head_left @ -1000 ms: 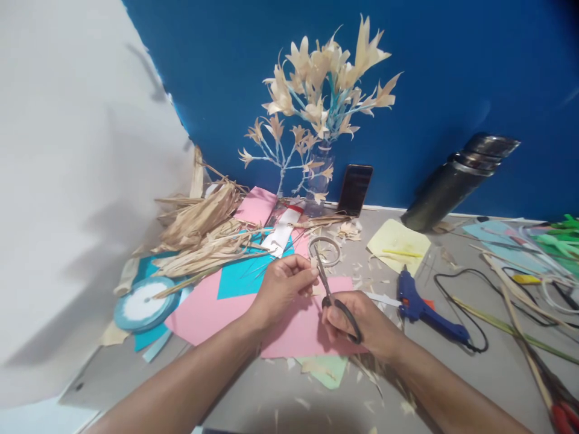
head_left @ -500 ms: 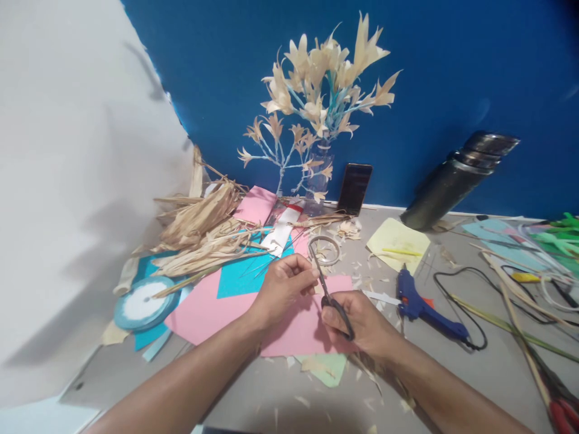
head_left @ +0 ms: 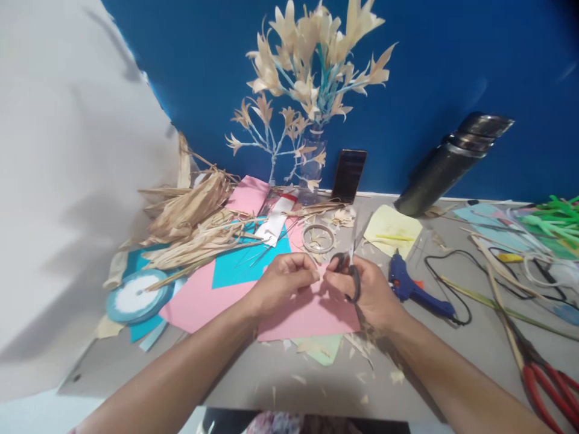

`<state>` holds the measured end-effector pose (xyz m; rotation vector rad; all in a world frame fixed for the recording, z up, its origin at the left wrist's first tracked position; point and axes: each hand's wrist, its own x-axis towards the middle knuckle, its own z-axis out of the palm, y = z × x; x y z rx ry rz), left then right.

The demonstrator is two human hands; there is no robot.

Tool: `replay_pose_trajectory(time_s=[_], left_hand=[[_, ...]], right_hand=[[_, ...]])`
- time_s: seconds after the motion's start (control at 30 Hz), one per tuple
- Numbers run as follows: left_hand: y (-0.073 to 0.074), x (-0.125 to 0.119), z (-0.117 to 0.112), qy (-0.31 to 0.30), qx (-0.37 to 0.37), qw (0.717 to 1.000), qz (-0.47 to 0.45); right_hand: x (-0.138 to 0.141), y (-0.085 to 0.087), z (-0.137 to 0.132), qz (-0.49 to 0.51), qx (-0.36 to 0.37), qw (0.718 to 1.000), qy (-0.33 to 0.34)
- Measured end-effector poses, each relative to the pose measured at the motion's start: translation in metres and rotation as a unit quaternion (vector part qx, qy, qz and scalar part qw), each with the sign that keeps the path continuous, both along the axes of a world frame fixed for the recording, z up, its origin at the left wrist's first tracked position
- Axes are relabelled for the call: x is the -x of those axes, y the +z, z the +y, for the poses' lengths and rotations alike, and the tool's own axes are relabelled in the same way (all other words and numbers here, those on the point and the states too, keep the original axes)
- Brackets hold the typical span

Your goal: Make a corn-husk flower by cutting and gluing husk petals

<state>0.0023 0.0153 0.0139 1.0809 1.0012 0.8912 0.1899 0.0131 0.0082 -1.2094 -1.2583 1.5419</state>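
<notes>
Above the pink paper (head_left: 303, 319), my left hand (head_left: 284, 283) is closed in a pinch. What lies between its fingertips is too small to make out. Close beside it, my right hand (head_left: 373, 295) grips dark-handled scissors (head_left: 354, 283), their blades pointing up and away from me. My right thumb and forefinger reach toward the left fingertips, almost meeting them. Under the far part of the pink paper's left side shows a blue sheet (head_left: 235, 268). A roll of tape (head_left: 332, 241) lies just beyond both hands.
Dried husks (head_left: 190, 217) and a ribbon spool (head_left: 136, 295) lie left. Pale husk flowers (head_left: 312, 90) stand behind, near a phone (head_left: 349, 175). To the right are a blue glue gun (head_left: 418, 289), a dark flask (head_left: 441, 169) and red-handled cutters (head_left: 540, 386).
The scissors have swung in my right hand, their blades now pointing away from my left fingers. My right fingertips have come closer to the left ones. The view has shifted slightly.
</notes>
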Motion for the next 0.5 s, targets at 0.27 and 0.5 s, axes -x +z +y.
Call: replay_pose_trajectory(time_s=[0.27, 0.5], left_hand=[[0.0, -0.003, 0.0, -0.024, 0.004, 1.0, 0.019], [0.0, 0.004, 0.01, 0.043, 0.061, 0.991, -0.107]], right_hand=[[0.002, 0.0, -0.002, -0.015, -0.008, 0.998, -0.053], [0.0, 0.0, -0.001, -0.021, 0.01, 0.997, 0.074]])
